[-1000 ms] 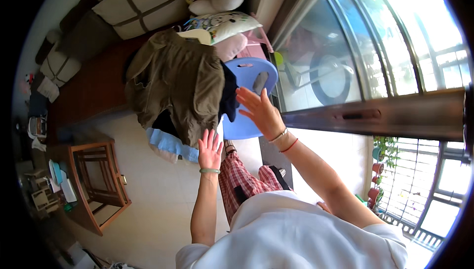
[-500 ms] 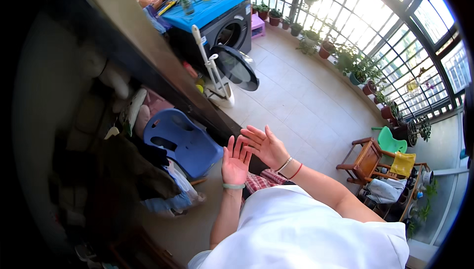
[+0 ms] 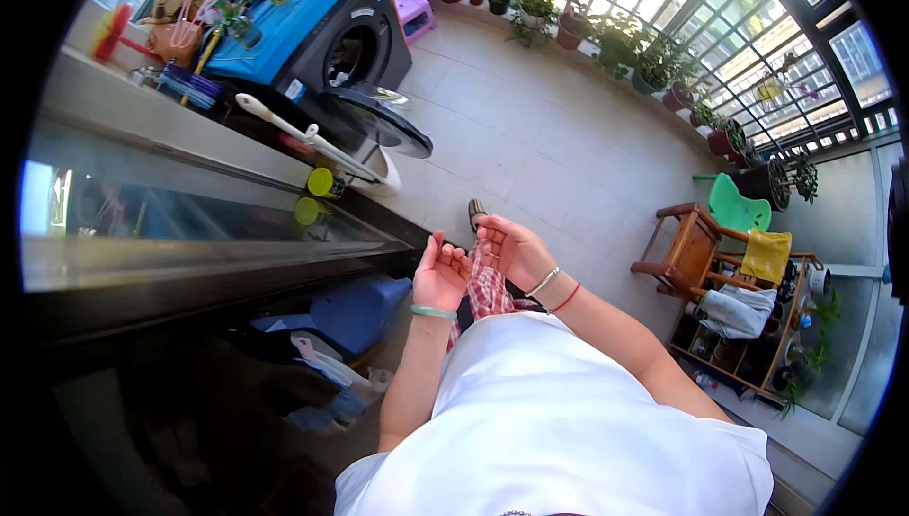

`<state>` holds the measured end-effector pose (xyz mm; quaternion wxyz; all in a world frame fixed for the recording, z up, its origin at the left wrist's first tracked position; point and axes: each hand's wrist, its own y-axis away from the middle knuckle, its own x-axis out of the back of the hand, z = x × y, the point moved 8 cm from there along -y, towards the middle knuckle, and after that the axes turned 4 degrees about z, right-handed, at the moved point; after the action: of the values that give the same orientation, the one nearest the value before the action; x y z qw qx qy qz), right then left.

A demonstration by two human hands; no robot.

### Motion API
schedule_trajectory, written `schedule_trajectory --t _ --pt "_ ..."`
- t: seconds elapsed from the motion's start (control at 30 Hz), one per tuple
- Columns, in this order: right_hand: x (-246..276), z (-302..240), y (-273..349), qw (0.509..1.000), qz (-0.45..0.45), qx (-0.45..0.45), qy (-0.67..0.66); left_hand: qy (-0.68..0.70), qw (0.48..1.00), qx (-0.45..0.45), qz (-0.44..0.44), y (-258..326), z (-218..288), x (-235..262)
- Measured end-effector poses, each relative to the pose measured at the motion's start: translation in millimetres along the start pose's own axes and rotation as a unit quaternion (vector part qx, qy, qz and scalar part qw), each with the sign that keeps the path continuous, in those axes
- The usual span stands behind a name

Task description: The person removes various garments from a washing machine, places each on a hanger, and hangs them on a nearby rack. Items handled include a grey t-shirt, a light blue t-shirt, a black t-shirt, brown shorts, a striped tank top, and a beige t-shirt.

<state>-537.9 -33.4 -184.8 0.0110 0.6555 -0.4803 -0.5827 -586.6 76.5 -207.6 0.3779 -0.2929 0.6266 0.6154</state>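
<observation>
My left hand point(image 3: 442, 275) is palm up in front of my waist, its fingers loosely curled and holding nothing. Close beside it, my right hand point(image 3: 517, 254) also faces up with bent fingers and an empty palm. A pale green bangle circles the left wrist; a silver bracelet and a red cord are on the right one. Below the hands show my red checked trousers point(image 3: 492, 281) and one shoe point(image 3: 475, 209) on the tiles. Farther off at the upper left is a dark washing machine point(image 3: 386, 38) with its round door point(image 3: 383, 123) hanging open.
A glass sliding door point(image 3: 189, 218) stands at the left, with a blue chair point(image 3: 350, 312) behind it. White-handled cleaning tool point(image 3: 303, 142) leans by the washer. Potted plants point(image 3: 653, 66) line the barred window. A wooden chair point(image 3: 686, 251), green chair point(image 3: 737, 202) and rack point(image 3: 739, 383) are at right.
My view has moved forward through the doorway, and the washer now sits farther left. Fingers on both hands have curled from stretched out. A shoe has come into sight.
</observation>
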Motion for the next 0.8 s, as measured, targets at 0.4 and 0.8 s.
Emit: schedule_trajectory --t 0.4,0.8 --pt "-14.0 -120.2 -193.0 0.994 0.087 -0.059 -0.025 -0.041 0.988 0.034 0.147 -217.6 60.9 -52.6" --pt "-16.7 -226.9 -351.4 0.990 0.095 -0.095 -0.050 -0.151 0.956 -0.021 0.252 -394.3 121.4 -107.0"
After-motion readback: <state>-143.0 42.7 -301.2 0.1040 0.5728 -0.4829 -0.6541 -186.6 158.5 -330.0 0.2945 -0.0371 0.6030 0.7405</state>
